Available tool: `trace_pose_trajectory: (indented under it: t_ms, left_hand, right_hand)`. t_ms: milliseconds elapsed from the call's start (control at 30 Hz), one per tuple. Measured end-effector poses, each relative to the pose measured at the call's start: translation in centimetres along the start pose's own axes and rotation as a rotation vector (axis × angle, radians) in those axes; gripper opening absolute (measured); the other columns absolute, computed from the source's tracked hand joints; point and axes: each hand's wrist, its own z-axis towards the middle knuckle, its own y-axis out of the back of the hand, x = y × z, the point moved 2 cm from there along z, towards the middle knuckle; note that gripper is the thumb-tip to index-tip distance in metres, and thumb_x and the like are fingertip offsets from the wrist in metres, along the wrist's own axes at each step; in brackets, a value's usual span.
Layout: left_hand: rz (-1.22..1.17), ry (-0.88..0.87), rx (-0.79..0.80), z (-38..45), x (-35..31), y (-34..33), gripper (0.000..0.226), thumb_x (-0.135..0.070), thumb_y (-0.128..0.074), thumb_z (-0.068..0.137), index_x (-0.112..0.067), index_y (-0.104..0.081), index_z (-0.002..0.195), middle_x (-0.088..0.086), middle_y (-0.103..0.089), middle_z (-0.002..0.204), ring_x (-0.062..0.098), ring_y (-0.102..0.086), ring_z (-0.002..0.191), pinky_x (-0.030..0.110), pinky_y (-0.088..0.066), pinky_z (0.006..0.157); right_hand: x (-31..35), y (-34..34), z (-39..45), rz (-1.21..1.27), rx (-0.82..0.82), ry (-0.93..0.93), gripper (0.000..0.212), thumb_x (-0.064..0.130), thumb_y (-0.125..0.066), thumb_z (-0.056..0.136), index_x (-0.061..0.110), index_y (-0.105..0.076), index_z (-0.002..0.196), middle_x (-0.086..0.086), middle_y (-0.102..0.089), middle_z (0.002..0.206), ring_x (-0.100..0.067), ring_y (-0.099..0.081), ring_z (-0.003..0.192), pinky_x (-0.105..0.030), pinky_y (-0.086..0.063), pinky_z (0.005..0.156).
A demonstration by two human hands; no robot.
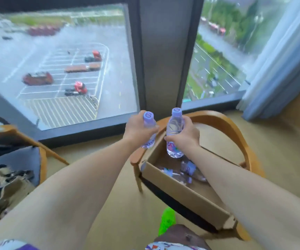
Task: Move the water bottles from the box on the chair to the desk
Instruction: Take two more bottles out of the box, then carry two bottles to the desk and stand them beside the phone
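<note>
Both hands are clamped on bottles. The left hand point(139, 129) wraps the upper body of a clear plastic water bottle with a lilac cap point(148, 131), held just left of the box edge. The right hand point(182, 134) grips a second clear lilac-capped bottle point(174, 134), above the open brown cardboard box point(181, 191). Both bottles stand upright, long axes vertical, side by side and apart. The box sits on a curved wooden armchair point(232, 127); more bottles point(179, 175) lie on their sides inside, under the right forearm, so nearer that hand. No desk is in view, so which way to carry them cannot be told.

A bottle point(174, 134) in each hand, above box point(185, 193)
</note>
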Motion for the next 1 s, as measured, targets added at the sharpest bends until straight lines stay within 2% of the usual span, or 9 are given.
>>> trace_pose_trajectory:
  t_ms: [133,233,367,567,700,800,867,933,1000]
  left_hand:
    - [0.062,0.057,-0.195,-4.5,1.9,9.0,0.035,-0.045,-0.076,0.064,-0.026,-0.057,0.087,0.002,-0.068,0.088,0.025,-0.065,0.088,0.037,-0.054,0.08]
    - [0.092,0.099,-0.309,-8.3,4.1,15.3,0.042,-0.048,-0.077,0.064,-0.023,-0.062,0.095,0.005,-0.07,0.092,0.028,-0.066,0.091,0.037,-0.054,0.083]
    - [0.148,0.181,-0.48,-14.5,7.6,23.5,0.041,-0.048,-0.077,0.064,-0.024,-0.063,0.094,0.003,-0.07,0.091,0.025,-0.065,0.09,0.032,-0.052,0.081]
    - [0.163,0.344,-0.738,-27.1,13.7,33.0,0.04,-0.049,-0.08,0.066,-0.028,-0.059,0.092,0.004,-0.069,0.095,0.027,-0.064,0.093,0.032,-0.049,0.078]
    - [0.157,0.485,-0.869,-35.9,17.6,37.8,0.045,-0.05,-0.082,0.068,-0.021,-0.062,0.097,0.002,-0.07,0.099,0.025,-0.064,0.095,0.038,-0.054,0.083]
    - [0.115,0.581,-1.009,-42.4,20.0,41.1,0.046,-0.042,-0.084,0.068,-0.018,-0.067,0.103,0.004,-0.071,0.101,0.026,-0.065,0.095,0.034,-0.053,0.084]
    - [0.086,0.632,-1.101,-46.5,21.3,42.9,0.039,-0.035,-0.085,0.07,-0.016,-0.067,0.099,0.005,-0.071,0.097,0.025,-0.064,0.092,0.027,-0.05,0.077]
    - [0.08,0.686,-1.206,-50.8,22.5,44.5,0.032,-0.033,-0.086,0.07,-0.019,-0.063,0.087,-0.002,-0.066,0.083,0.02,-0.06,0.08,0.016,-0.039,0.058]
    - [0.085,0.764,-1.3,-54.9,23.5,45.8,0.034,-0.04,-0.085,0.069,-0.022,-0.061,0.085,-0.005,-0.063,0.081,0.018,-0.059,0.077,0.017,-0.038,0.055]
  right_hand:
    - [7.2,-3.1,-4.6,0.043,0.097,0.164,0.072,0.03,-0.094,0.049,0.029,-0.051,0.106,0.019,-0.061,0.082,0.0,-0.061,0.07,-0.02,-0.044,0.067]
    - [11.8,-6.2,-9.1,0.096,0.194,0.298,0.065,0.033,-0.094,0.05,0.031,-0.05,0.098,0.023,-0.063,0.084,0.002,-0.062,0.076,-0.021,-0.048,0.072]
    - [17.6,-11.0,-16.2,0.165,0.328,0.496,0.058,0.031,-0.091,0.052,0.035,-0.054,0.096,0.036,-0.062,0.088,0.012,-0.058,0.087,-0.003,-0.037,0.066]
    - [23.9,-19.3,-27.9,0.183,0.574,0.642,0.065,0.033,-0.089,0.046,0.031,-0.057,0.102,0.017,-0.07,0.096,-0.004,-0.067,0.089,-0.029,-0.055,0.08]
    - [27.4,-23.9,-36.5,0.157,0.719,0.776,0.07,0.035,-0.094,0.047,0.028,-0.055,0.105,0.016,-0.065,0.088,-0.009,-0.063,0.082,-0.024,-0.049,0.065]
    - [29.6,-27.1,-42.9,0.138,0.847,0.872,0.072,0.039,-0.094,0.049,0.028,-0.052,0.105,0.014,-0.064,0.089,-0.01,-0.063,0.085,-0.029,-0.051,0.071]
    - [30.8,-29.1,-47.1,0.122,0.936,0.924,0.072,0.04,-0.093,0.048,0.029,-0.051,0.105,0.011,-0.065,0.092,-0.014,-0.064,0.089,-0.034,-0.054,0.076]
    - [31.8,-31.1,-51.5,0.123,1.031,0.966,0.073,0.04,-0.092,0.047,0.031,-0.05,0.106,0.012,-0.062,0.091,-0.013,-0.063,0.088,-0.033,-0.053,0.075]
    - [32.7,-33.1,-56.0,0.122,1.129,1.006,0.071,0.04,-0.091,0.048,0.033,-0.047,0.103,0.016,-0.059,0.089,-0.01,-0.061,0.085,-0.029,-0.049,0.07]
